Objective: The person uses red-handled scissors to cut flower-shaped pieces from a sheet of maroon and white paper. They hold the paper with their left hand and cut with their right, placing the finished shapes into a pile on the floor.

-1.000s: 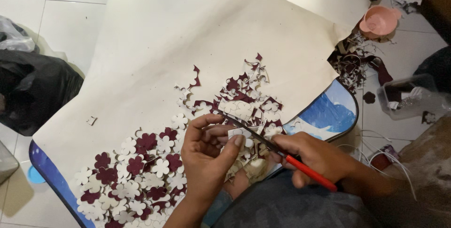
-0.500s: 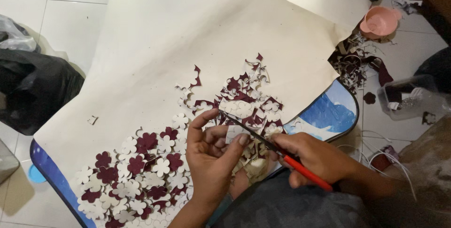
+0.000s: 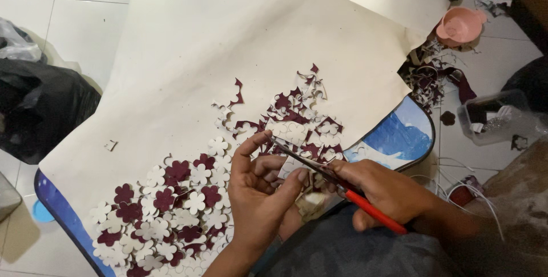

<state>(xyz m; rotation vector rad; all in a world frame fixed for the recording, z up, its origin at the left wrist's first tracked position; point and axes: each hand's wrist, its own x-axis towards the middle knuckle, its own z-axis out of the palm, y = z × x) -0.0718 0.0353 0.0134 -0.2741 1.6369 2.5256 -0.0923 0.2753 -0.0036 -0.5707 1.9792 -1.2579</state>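
Small pale paper piece point(image 3: 292, 167) pinched between thumb and fingertips of left hand point(image 3: 260, 188), fingers curled shut around it, just below frame centre; red-handled scissors point(image 3: 337, 183) gripped in right hand point(image 3: 388, 191), fingers closed about the handle, blades slightly parted and touching the piece from 3 o'clock, tips aimed toward 10 o'clock; scattered maroon and cream offcuts point(image 3: 302, 114) at 12 o'clock of the hands, on a large cream sheet point(image 3: 240, 37); heap of cut flower shapes point(image 3: 165, 214), maroon and cream mixed, at 9 o'clock to 7 o'clock of left hand, touching one another and overlapping; sheet spread over a low blue-topped table point(image 3: 399, 134), rim showing at 3 o'clock and 8 o'clock; pink bowl point(image 3: 459, 25) on white tiled floor at 1 o'clock, well apart, dark scraps point(image 3: 434, 77) just beside it; clear plastic box point(image 3: 496, 117) at 3 o'clock; black bag point(image 3: 40, 111) at 9 o'clock, off the table
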